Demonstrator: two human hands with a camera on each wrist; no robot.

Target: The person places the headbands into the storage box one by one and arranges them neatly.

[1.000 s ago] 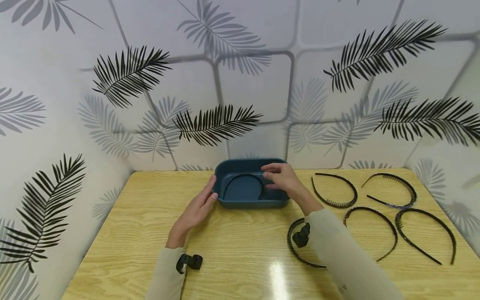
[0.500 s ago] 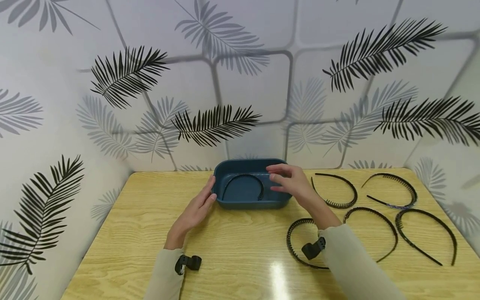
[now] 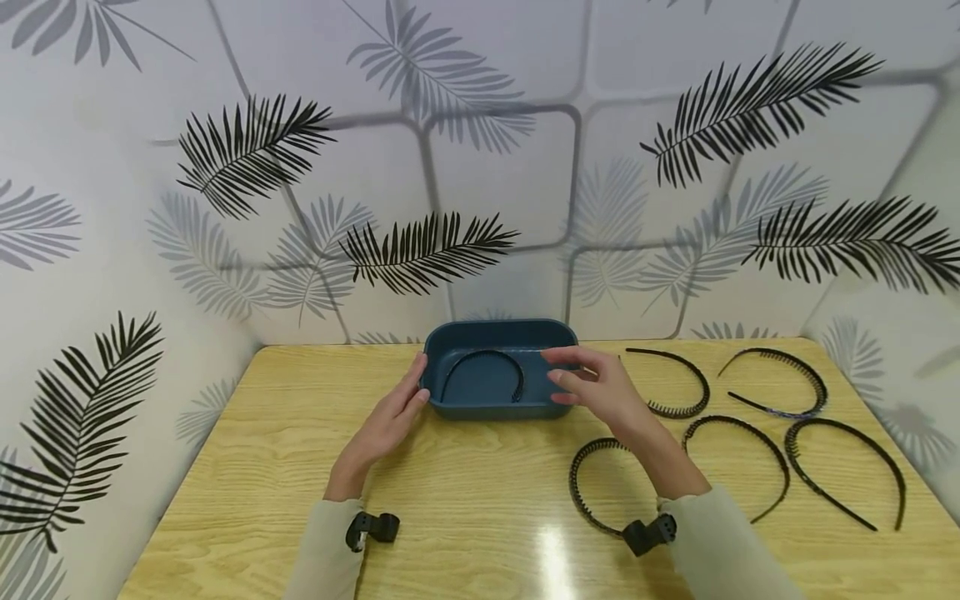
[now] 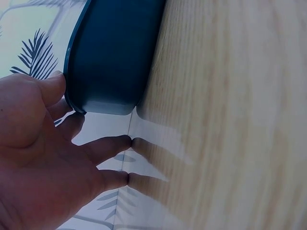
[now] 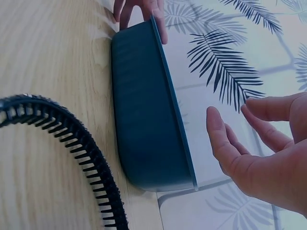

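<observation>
**Hands at the blue tray**

We see a blue tray near the far edge of the tabletop, about midway along it. One black headband lies inside it, arched toward the far wall.

Our left hand rests against the tray's left end, fingers straight and relaxed, thumb at the rim; it grips nothing. Our right hand hovers just beside the tray's right end, fingers loosely spread and empty, not touching the tray.

Five more headbands lie on the right half of the tabletop: a toothed one at the right wrist, and four others toward the right edge.
</observation>
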